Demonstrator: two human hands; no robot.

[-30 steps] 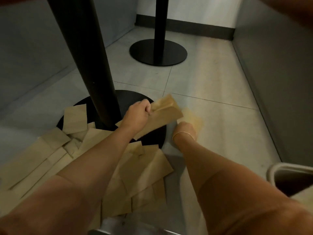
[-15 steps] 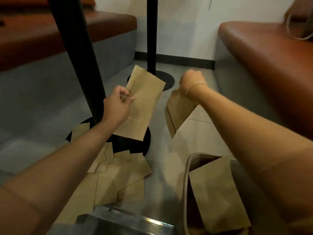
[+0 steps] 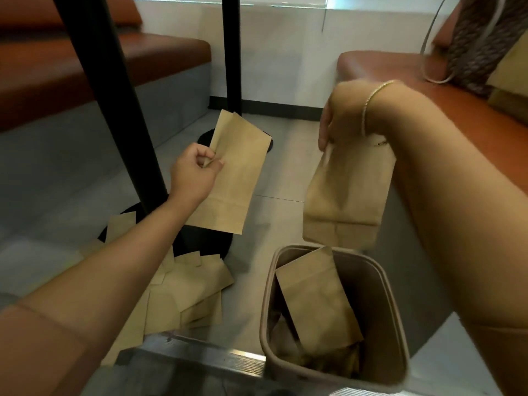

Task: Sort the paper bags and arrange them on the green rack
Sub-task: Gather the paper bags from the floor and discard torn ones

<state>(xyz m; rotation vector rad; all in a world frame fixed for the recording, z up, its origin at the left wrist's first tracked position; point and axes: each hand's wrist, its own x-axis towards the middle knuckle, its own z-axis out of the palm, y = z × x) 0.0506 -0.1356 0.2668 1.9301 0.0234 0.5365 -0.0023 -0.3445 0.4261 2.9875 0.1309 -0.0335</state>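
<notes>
Each hand pinches a bag: left hand one bag, right hand another above a bin. Many bags litter the floor; no green rack visible.

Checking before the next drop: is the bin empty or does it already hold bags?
Not empty. The bin holds a flat paper bag leaning inside, with crumpled paper beneath it.

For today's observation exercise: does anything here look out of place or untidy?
Yes. Paper bags lie scattered on the floor around a black table base, overlapping at odd angles, instead of stacked.
</notes>
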